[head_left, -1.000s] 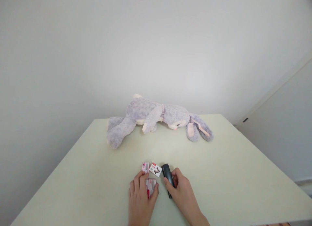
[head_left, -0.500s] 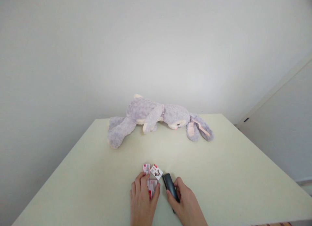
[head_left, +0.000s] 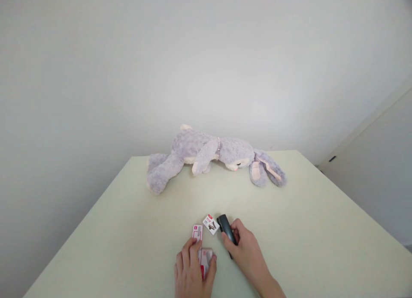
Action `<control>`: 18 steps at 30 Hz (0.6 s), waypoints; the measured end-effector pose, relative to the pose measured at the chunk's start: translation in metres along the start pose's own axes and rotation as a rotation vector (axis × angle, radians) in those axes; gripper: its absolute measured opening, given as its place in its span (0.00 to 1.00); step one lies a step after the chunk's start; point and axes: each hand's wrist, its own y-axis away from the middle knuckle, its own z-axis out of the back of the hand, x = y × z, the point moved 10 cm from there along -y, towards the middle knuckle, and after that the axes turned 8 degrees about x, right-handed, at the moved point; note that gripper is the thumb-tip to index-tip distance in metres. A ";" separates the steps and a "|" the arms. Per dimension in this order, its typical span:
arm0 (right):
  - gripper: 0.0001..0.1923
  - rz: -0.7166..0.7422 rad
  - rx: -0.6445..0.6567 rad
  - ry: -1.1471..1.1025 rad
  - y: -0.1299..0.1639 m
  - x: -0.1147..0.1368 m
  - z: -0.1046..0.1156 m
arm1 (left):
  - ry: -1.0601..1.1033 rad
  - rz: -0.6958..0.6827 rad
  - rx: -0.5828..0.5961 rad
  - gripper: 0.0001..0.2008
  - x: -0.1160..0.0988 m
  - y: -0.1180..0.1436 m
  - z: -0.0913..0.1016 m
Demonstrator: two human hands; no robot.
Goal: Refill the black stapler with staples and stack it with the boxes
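Two hands work low in the frame on a pale green table (head_left: 112,229) below a bare white wall (head_left: 128,66): the left hand (head_left: 193,272) pinches a small box (head_left: 205,260), the right hand (head_left: 246,251) grips a dark stapler (head_left: 225,227).

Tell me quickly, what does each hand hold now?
Left hand: closed on a small staple box.
Right hand: closed on the dark stapler.

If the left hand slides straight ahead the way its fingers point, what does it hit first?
Probably the small upright box just past the left hand, whose fingers lie on the box under it. Depth is hard to judge.
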 end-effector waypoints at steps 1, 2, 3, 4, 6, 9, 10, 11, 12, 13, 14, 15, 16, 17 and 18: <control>0.11 0.009 0.017 -0.001 0.000 0.003 -0.003 | 0.002 -0.004 0.015 0.19 -0.002 -0.001 -0.002; 0.10 0.014 0.034 -0.007 0.001 0.005 -0.006 | 0.005 -0.005 0.029 0.20 -0.003 -0.004 -0.003; 0.10 0.015 0.048 -0.016 0.004 0.006 -0.009 | 0.010 -0.003 0.040 0.20 -0.005 -0.008 -0.004; 0.10 0.012 0.058 -0.031 0.008 0.006 -0.013 | 0.017 0.004 0.049 0.21 -0.006 -0.013 -0.004; 0.11 0.002 0.062 -0.076 0.017 0.004 -0.019 | 0.037 0.026 0.059 0.20 -0.006 -0.022 -0.004; 0.12 0.041 0.016 -0.179 0.029 0.004 -0.023 | 0.072 0.041 0.085 0.16 -0.005 -0.030 -0.006; 0.13 0.070 -0.007 -0.218 0.032 0.006 -0.023 | 0.080 0.042 0.090 0.15 -0.004 -0.030 -0.007; 0.15 0.100 -0.027 -0.256 0.033 0.009 -0.023 | 0.089 0.042 0.092 0.15 -0.003 -0.031 -0.008; 0.16 0.126 -0.042 -0.291 0.034 0.012 -0.023 | 0.101 0.040 0.093 0.15 -0.002 -0.031 -0.008; 0.17 0.141 -0.049 -0.324 0.034 0.015 -0.023 | 0.121 0.034 0.094 0.15 -0.002 -0.030 -0.009; 0.18 0.149 -0.049 -0.354 0.033 0.017 -0.024 | 0.148 0.025 0.098 0.15 -0.001 -0.031 -0.009; 0.18 0.152 -0.044 -0.383 0.031 0.019 -0.025 | 0.179 0.015 0.106 0.16 -0.001 -0.031 -0.010; 0.18 0.153 -0.037 -0.411 0.029 0.021 -0.027 | 0.210 0.007 0.115 0.16 -0.001 -0.032 -0.010; 0.19 0.154 -0.029 -0.439 0.026 0.023 -0.029 | 0.238 0.000 0.124 0.17 0.000 -0.034 -0.010; 0.19 0.156 -0.021 -0.467 0.023 0.025 -0.031 | 0.260 -0.006 0.131 0.17 0.002 -0.036 -0.010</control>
